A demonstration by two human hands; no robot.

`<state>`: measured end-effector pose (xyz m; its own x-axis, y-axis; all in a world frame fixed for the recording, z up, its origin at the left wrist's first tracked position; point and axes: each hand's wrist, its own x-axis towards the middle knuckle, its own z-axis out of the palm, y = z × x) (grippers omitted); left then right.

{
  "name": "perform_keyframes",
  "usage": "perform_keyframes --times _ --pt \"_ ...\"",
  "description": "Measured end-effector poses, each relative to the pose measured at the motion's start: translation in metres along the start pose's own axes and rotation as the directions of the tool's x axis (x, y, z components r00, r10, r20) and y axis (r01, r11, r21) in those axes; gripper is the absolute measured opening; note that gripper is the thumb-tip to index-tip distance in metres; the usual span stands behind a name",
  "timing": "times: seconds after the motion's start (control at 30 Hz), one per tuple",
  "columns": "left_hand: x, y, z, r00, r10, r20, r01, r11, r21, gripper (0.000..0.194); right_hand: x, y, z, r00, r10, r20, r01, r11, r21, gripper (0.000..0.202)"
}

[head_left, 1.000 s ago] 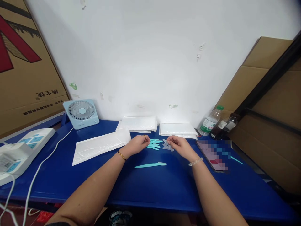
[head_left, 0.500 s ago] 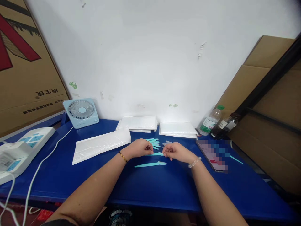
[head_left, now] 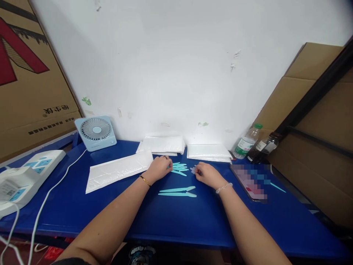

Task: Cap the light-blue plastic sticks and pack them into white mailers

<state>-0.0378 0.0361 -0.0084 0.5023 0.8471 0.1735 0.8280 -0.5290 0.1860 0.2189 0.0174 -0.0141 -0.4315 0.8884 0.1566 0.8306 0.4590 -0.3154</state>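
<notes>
My left hand [head_left: 160, 168] has its fingers pinched at the handle ends of a fanned pile of turquoise eyebrow razors [head_left: 179, 168]. Which razor it grips is partly hidden by the fingers. At the small pile of clear plastic caps [head_left: 193, 169], my right hand [head_left: 206, 174] is closed, thumb and index finger together on a cap. Nearer to me, two eyebrow razors [head_left: 176, 190] lie side by side on the blue table [head_left: 176, 221], blade ends to the right.
White padded envelopes [head_left: 118, 171] lie left and at the back by the wall. A small fan [head_left: 96, 130] and a power strip [head_left: 35, 173] stand left. To the right are a phone [head_left: 245, 180], a green-capped bottle [head_left: 246, 143] and a dark bottle [head_left: 261, 149].
A second eyebrow razor now lies beside the first, released from my hands. My left hand has moved back and left to the razor pile; my right hand has shifted to the caps.
</notes>
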Motion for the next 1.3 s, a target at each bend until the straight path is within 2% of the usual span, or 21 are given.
perform_keyframes --times 0.2,0.67,0.83,0.97,1.03,1.17,1.3 --pt "-0.001 0.005 -0.008 1.000 -0.005 -0.012 0.004 0.999 -0.040 0.015 -0.003 -0.003 -0.008 0.998 0.034 -0.048 -0.022 0.973 0.229 0.013" --pt "-0.001 0.008 -0.011 1.000 0.011 -0.011 -0.012 0.999 -0.041 0.015 -0.004 -0.006 -0.009 0.999 0.020 -0.045 -0.005 0.952 0.306 0.017" --pt "-0.002 0.010 -0.007 0.997 0.078 -0.019 -0.079 0.992 -0.103 0.013 -0.006 -0.016 -0.006 0.999 -0.036 0.020 0.027 0.939 0.344 0.016" --pt "-0.005 0.010 -0.006 0.971 0.205 0.121 -0.180 0.965 -0.190 0.016 -0.008 -0.014 -0.009 0.979 -0.103 0.175 0.023 0.912 0.410 0.018" --pt "-0.005 0.008 -0.004 0.971 0.201 0.132 -0.176 0.967 -0.182 0.019 -0.010 -0.004 -0.013 0.984 -0.061 0.165 -0.006 0.926 0.378 0.018" --pt "-0.002 0.002 0.001 0.993 0.102 0.051 -0.101 0.995 -0.017 0.020 -0.011 0.018 -0.022 0.992 0.125 -0.014 -0.120 0.973 0.199 0.015" --pt "0.001 0.000 0.003 0.996 0.075 0.047 -0.077 0.996 0.045 0.013 -0.010 0.022 -0.018 0.982 0.187 -0.010 -0.185 0.978 0.094 0.011"
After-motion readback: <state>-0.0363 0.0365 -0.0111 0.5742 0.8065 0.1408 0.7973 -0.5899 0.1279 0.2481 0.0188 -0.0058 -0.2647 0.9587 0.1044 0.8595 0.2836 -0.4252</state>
